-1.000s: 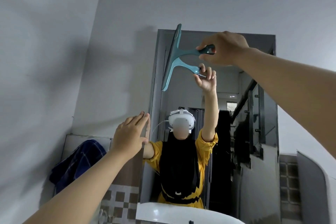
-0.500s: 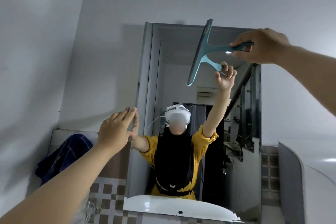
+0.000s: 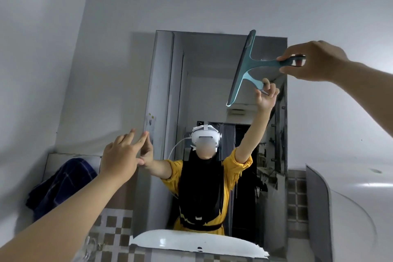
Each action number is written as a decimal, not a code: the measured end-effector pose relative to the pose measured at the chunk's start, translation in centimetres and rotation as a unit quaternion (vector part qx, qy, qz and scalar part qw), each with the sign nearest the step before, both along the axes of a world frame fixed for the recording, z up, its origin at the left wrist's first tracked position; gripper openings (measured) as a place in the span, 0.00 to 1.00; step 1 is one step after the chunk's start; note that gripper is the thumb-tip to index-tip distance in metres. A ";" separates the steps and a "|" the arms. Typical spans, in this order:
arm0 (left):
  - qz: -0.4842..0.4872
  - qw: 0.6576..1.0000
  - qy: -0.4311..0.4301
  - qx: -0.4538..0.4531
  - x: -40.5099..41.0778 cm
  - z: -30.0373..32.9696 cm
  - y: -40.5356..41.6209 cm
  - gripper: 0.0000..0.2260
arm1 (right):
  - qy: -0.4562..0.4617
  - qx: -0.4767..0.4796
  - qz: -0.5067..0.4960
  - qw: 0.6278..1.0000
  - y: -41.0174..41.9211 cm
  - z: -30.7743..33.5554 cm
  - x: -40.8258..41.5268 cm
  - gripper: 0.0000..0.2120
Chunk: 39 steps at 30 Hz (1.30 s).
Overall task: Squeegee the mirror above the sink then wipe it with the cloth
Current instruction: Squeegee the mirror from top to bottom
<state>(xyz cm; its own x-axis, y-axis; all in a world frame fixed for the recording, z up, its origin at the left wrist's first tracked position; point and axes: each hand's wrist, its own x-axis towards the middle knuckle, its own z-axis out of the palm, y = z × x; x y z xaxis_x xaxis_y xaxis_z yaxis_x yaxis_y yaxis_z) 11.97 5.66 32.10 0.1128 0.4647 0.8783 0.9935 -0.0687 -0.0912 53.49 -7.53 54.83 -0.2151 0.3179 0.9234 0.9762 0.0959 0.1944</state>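
Note:
A tall frameless mirror (image 3: 212, 66) hangs on the grey wall above the white sink (image 3: 191, 242). My right hand (image 3: 312, 61) grips the handle of a teal squeegee (image 3: 244, 66), whose blade stands nearly upright against the upper right part of the glass. My left hand (image 3: 122, 155) is open, fingertips touching the mirror's left edge at mid height. A dark blue checked cloth (image 3: 61, 185) hangs bunched at the lower left, away from both hands. The mirror reflects a person in a yellow top with both arms raised.
Brown and white checked tiles (image 3: 110, 227) run along the wall below the mirror. A white curved fixture (image 3: 348, 210) juts out at the lower right. A tap (image 3: 91, 249) shows near the sink's left side.
The squeegee and my right hand have swept rightward across the top of the mirror, from its left edge to its right part. My left hand stays at the mirror's left edge.

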 end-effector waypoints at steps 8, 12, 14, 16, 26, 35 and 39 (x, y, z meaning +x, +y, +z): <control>0.021 0.999 -0.043 -0.001 0.5 -0.2 0.0 0.34 | 0.020 0.012 -0.011 1.000 -1.3 -0.8 3.4 0.07; 0.037 0.998 -0.053 -0.012 0.7 -0.2 0.0 0.35 | 0.040 0.019 -0.007 0.999 -1.5 -1.9 4.0 0.08; 0.035 0.998 -0.056 -0.013 0.8 -0.2 0.0 0.35 | 0.052 0.020 -0.004 0.998 -1.3 -2.6 3.8 0.08; 0.033 0.997 -0.062 -0.016 0.9 -0.3 0.0 0.34 | 0.060 0.018 -0.003 0.998 -1.0 -3.3 3.6 0.08; -0.002 0.996 -0.084 -0.029 0.1 -0.6 0.2 0.32 | 0.180 -0.018 0.050 0.982 0.5 -7.4 -1.5 0.11; -0.084 0.994 -0.066 -0.035 -1.5 -0.6 1.1 0.34 | 0.421 -0.001 0.154 0.894 3.1 -10.6 -10.9 0.07; -0.111 0.991 -0.062 -0.042 -2.2 -0.7 1.4 0.36 | 0.529 0.033 0.216 0.820 4.2 -10.7 -15.7 0.06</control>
<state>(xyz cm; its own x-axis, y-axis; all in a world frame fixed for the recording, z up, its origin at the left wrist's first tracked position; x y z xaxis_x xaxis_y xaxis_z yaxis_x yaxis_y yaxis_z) 9.80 7.02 31.39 0.1138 0.5131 0.8507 0.9559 -0.2899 0.0469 37.78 -3.33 44.10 0.6382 0.3648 0.6780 0.4798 0.5003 -0.7208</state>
